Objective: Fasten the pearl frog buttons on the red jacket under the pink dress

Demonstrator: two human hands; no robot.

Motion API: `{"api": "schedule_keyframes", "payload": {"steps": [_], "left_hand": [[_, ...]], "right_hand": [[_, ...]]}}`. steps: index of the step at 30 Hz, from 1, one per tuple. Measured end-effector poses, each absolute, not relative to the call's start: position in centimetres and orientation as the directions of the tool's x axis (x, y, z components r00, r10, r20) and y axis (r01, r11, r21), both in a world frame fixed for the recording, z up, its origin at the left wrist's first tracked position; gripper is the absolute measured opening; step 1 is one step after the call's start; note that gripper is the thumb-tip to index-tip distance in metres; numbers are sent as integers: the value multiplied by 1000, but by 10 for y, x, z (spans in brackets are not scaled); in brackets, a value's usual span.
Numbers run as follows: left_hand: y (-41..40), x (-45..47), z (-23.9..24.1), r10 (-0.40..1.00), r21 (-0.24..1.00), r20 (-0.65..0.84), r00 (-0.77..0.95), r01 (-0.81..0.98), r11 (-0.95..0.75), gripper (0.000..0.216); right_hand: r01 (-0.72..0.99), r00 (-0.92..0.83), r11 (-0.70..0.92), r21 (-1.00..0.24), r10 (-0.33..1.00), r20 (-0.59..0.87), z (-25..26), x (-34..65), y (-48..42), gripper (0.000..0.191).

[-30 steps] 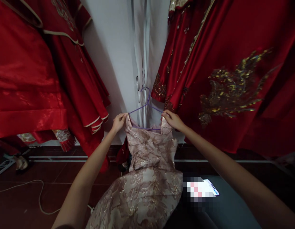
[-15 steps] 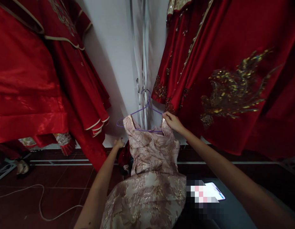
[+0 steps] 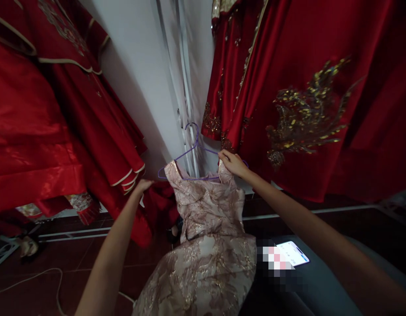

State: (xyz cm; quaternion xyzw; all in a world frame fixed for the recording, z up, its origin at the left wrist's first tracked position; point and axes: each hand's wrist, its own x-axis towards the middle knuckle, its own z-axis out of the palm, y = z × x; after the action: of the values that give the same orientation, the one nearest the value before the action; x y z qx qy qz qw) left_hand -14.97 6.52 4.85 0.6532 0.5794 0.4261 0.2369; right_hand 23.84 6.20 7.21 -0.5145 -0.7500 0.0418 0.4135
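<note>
A pink and gold brocade dress (image 3: 206, 232) hangs on a purple wire hanger (image 3: 191, 147) in front of a white wall. My right hand (image 3: 231, 163) is closed on the dress's right shoulder strap and that end of the hanger. The strap on the left sits on the hanger with nobody holding it. My left hand (image 3: 143, 186) is lower left of the hanger, gripping a fold of red cloth (image 3: 160, 202) beside the dress; its fingers are mostly hidden by the cloth.
Red satin garments hang on both sides: cream-trimmed ones (image 3: 58, 131) on the left, one with gold embroidery (image 3: 308, 114) on the right. A lit phone (image 3: 293, 253) lies on a grey surface at lower right. A white cable (image 3: 41, 276) trails over the dark red floor.
My left hand let go of the dress's left shoulder, dropped down, then rose to the red cloth beside the dress. My right hand kept its hold. The view shifted slightly.
</note>
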Motion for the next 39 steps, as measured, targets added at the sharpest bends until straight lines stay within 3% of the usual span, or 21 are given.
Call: {"api": "schedule_keyframes", "payload": {"steps": [6,11,16,20,23,25,27,33,39], "left_hand": [[119,-103,138,973,711,228,-38,689,-140,14],[93,-20,155,842,488,488,229,728,-481,24],[74,-23,160,745,319,527,409,718,-619,29],[80,-44,160,779,439,431,455,649,-622,31],[83,-47,155,832,646,307,462,542,-539,33],[84,-45,150,859,776,235,454,445,-447,33],[85,-43,145,880,870,177,441,347,-350,33],[80,-55,138,889,933,195,414,200,-298,36],[74,-58,142,861,916,237,450,191,-353,31]], "right_hand": [[779,-148,476,-409,773,617,76,237,52,32],[793,-148,452,-409,794,590,83,238,38,33],[765,-109,434,-475,815,569,86,237,35,36],[676,-131,421,-604,876,464,96,236,48,47],[626,-256,264,-734,958,125,114,237,64,50],[623,-377,153,-767,918,-124,126,233,74,49],[589,-495,119,-799,835,-241,132,221,83,45],[427,-719,233,-874,674,-172,121,168,97,44],[383,-753,399,-833,658,-31,124,164,103,37]]}}
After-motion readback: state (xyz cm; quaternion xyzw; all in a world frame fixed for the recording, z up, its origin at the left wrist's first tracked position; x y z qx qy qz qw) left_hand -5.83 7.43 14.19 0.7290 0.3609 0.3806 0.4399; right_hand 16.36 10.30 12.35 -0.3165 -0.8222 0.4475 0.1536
